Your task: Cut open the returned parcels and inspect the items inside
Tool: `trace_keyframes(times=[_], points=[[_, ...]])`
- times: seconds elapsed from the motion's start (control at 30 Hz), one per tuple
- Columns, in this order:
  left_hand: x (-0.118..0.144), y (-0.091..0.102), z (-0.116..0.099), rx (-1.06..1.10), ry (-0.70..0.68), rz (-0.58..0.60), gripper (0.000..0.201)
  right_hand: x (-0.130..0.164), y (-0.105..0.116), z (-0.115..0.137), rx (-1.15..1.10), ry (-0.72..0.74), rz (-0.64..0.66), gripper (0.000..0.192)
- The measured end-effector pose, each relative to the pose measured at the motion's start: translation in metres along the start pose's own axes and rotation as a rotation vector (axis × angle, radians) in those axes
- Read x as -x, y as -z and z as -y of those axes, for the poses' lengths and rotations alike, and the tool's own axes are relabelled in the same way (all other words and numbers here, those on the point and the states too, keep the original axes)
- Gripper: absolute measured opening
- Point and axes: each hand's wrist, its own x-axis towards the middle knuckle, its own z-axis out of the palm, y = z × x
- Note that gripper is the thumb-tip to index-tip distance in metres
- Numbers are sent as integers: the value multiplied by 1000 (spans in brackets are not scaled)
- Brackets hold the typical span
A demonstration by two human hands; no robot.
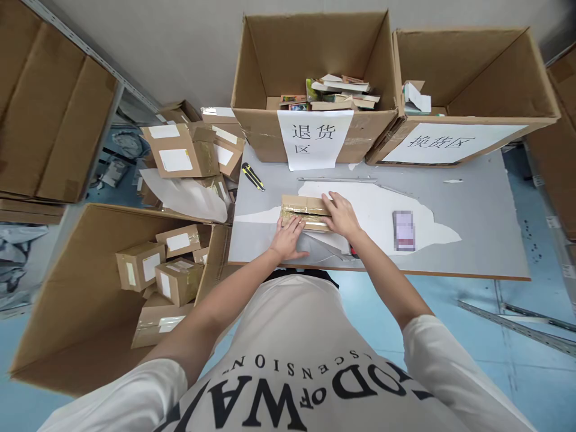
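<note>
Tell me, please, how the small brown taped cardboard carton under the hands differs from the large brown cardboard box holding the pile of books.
The small brown taped cardboard carton is far lower and narrower than the large brown cardboard box. The carton shows only a dark slit along its top, while the box gapes open, showing piled books. The left hand and right hand touch the carton; neither touches the box. Both are brown cardboard.

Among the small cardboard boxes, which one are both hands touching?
The taped box on the grey table: the left hand and right hand rest on it. The others lie left, inside the large box or piled beyond it.
</note>
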Motion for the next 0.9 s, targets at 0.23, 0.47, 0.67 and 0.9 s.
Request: trace_keyframes(times=[0.23, 0.47, 0.67, 0.9], points=[[0, -1, 1, 21, 6, 7, 107, -29, -8, 14, 157, 127, 223, 53], [5, -5, 1, -23, -27, -36, 107, -37, 18, 16, 180, 177, 305, 44], [6, -8, 3, -40, -33, -48, 110, -59, 36, 1, 120, 127, 384, 34], [9, -13, 6, -72, -39, -23, 110, -87, 23, -42, -112, -70, 305, 38]])
